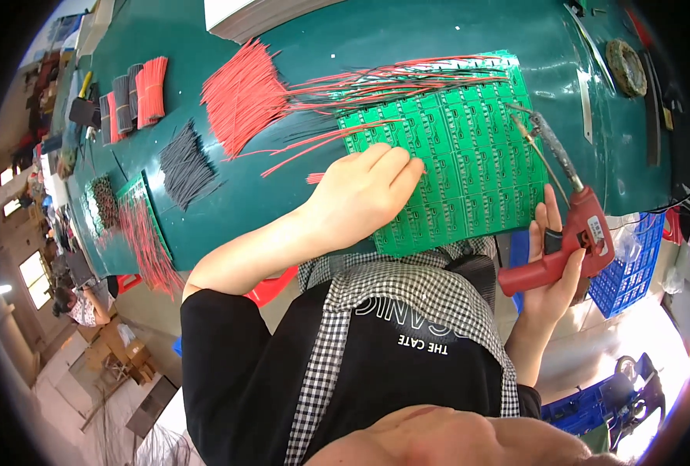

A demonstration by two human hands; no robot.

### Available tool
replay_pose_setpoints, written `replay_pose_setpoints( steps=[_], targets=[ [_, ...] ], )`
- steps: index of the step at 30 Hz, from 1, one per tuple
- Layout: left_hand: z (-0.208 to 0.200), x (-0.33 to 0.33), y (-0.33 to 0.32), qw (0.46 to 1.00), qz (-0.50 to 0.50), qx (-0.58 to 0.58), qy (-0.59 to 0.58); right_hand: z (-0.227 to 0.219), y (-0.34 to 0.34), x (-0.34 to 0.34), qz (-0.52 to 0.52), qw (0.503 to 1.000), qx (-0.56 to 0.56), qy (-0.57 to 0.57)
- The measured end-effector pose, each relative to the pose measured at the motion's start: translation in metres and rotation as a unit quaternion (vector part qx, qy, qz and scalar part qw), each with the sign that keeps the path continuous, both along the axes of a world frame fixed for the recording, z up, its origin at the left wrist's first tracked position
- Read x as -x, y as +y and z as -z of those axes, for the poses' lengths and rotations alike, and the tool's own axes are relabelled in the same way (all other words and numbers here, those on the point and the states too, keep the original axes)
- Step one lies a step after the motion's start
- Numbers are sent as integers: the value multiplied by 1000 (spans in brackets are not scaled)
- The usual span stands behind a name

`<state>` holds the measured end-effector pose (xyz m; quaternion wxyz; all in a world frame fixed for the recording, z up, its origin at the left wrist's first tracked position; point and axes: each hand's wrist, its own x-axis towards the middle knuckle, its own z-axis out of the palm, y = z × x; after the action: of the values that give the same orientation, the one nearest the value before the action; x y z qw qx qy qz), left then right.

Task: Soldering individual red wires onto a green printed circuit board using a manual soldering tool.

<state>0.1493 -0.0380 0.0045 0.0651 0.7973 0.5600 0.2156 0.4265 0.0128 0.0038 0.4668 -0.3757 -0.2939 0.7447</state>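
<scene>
A green panel of many small circuit boards [454, 167] lies on the table before me, overhanging the near edge. My left hand [368, 186] is closed over its left part, fingertips curled down; whatever they pinch is hidden. My right hand [551, 264] grips a red soldering gun [566, 252] at the panel's right edge. Its metal tip and thin feed tube point up over the panel's upper right. Along the panel's far edge lies a row of red and black wires [407, 81]. A few red wires [333, 140] reach onto the panel just beyond my left hand.
To the left lie a red wire pile [244, 97], a black wire pile [186, 167] and bundled wires [151, 89]. Another board with wires attached [147, 217] sits at the table's left edge. A tape roll [626, 68] lies far right; a blue crate [632, 268] stands below.
</scene>
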Motion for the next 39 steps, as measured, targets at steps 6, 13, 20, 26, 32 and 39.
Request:
replay_pose_setpoints(
  steps=[6,13,20,26,32,39],
  targets=[
    [-3,3,1,1000,10,21,-12,-2,-4,3,43,996,34,-70],
    [-7,2,14,996,9,-76,44,-5,-8,2,-49,989,-49,-132],
    [2,7,14,992,41,-84,81,-13,-8,14,-96,975,-20,-197],
    [-3,11,28,984,29,-140,105,-11,-19,17,-113,971,-1,-213],
    [11,18,36,984,35,-137,105,-9,-18,12,-166,967,36,-189],
    [7,19,42,987,9,-122,104,6,-27,-6,-203,901,-146,-354]
  ],
)
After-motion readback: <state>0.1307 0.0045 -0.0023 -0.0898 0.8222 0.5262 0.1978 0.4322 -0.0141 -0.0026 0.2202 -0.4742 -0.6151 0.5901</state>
